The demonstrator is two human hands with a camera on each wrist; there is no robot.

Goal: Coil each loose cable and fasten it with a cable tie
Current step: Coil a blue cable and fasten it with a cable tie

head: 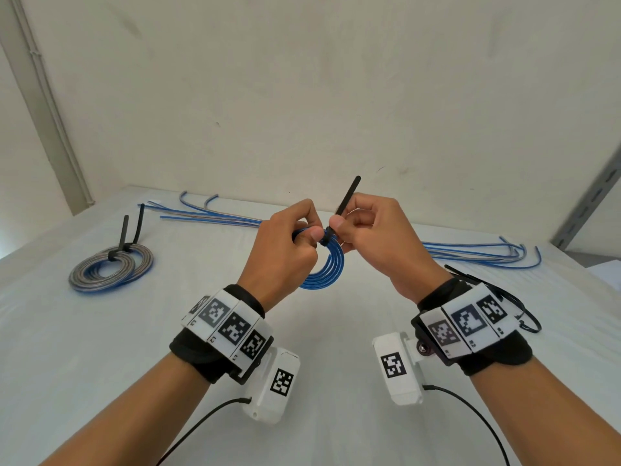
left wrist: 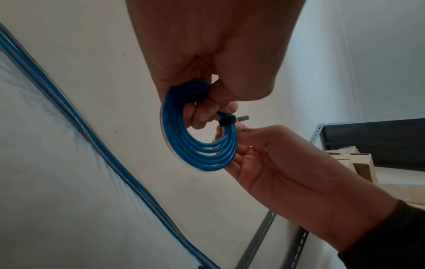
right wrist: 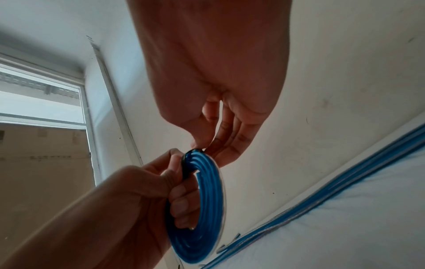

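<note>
This looks like a plain storeroom or workroom, perhaps part of a lab. Bare off-white plaster walls (head: 302, 79) meet a work surface under a white cloth (head: 319, 364). A grey slotted-steel shelving upright (head: 591, 200) stands to the right, with pale cardboard boxes (left wrist: 354, 162) on the rack. A white-framed window (right wrist: 46, 102) sits to the left.

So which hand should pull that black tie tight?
The right hand: it already pinches the black tie by its tail, while the left hand grips the blue coil.
</note>
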